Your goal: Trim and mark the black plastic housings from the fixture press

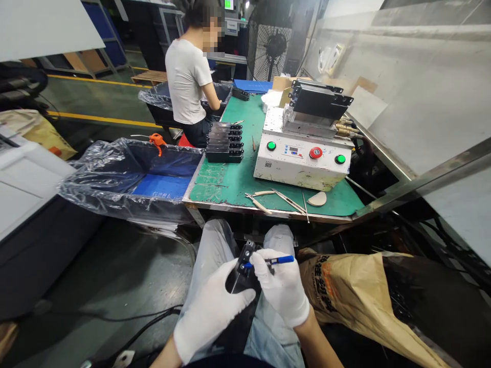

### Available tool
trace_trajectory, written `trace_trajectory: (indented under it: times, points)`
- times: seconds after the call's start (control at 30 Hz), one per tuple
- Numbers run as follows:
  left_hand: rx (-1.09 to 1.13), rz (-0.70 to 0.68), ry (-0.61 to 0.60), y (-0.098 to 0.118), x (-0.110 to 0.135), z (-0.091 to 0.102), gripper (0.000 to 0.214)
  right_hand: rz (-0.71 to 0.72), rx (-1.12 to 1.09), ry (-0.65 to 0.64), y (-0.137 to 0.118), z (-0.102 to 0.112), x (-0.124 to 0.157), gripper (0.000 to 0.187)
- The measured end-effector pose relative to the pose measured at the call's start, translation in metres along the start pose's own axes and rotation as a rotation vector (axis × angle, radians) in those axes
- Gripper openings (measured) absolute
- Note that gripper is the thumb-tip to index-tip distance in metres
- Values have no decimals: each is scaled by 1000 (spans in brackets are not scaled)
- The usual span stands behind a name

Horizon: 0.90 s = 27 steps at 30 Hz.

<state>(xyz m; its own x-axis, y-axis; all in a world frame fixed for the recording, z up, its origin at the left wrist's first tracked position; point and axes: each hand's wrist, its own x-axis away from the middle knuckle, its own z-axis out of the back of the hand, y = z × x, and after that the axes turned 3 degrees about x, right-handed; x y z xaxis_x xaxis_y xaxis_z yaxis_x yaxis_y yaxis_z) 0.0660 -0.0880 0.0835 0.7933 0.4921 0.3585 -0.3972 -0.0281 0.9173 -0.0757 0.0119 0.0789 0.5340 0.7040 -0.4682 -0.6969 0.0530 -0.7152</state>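
In my lap lies a black plastic part (250, 248) with small holes near its far end. My left hand (213, 309), in a white glove, grips its side with the thumb across the top. A slim, pen-like tool with a blue handle (284, 259) is pinched in my gloved right hand (282, 289). The tool's blue near end touches or hovers just over the part by the holes; I cannot tell which. Farther off on the green-topped table, several similar black parts (224, 143) sit in a row.
Nippers (261, 201), tweezers (288, 200) and a thin rod lie along the table's (207, 186) near edge. A white machine (303, 166) with buttons stands behind them. Left is a plastic-lined bin (126, 202); right, a paper sack (353, 281). A person (187, 82) sits beyond.
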Motion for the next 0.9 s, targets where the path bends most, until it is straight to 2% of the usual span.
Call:
trace_trajectory:
  times: [0.17,0.27,0.33,0.43,0.57,0.63,0.7,0.77,0.9]
  points:
    - [-10,24,-15,4,-2,-2,56,-13,-8,34,2,-1,0,23]
    - [-59,10,-5,8,-4,1,52,-163,-176,38,2,1,4,29]
    - [-157,-27,58,15,-14,12,52,-243,-269,107,1,5,6,32]
    - [-429,-148,224,36,-53,49,57,-263,-313,246,1,14,7,32]
    - [-874,-391,363,78,-141,110,64,-265,-327,297,3,20,4,30]
    - [-945,-456,371,95,-182,132,60,-255,-312,294,7,22,3,31]
    - [-979,-511,356,104,-213,144,54,-247,-261,285,13,27,4,32]
    - [-1008,-566,351,106,-234,149,46,-259,-191,285,23,36,6,32]
    - [-1064,-638,398,100,-254,156,33,-331,-117,348,50,66,7,32]
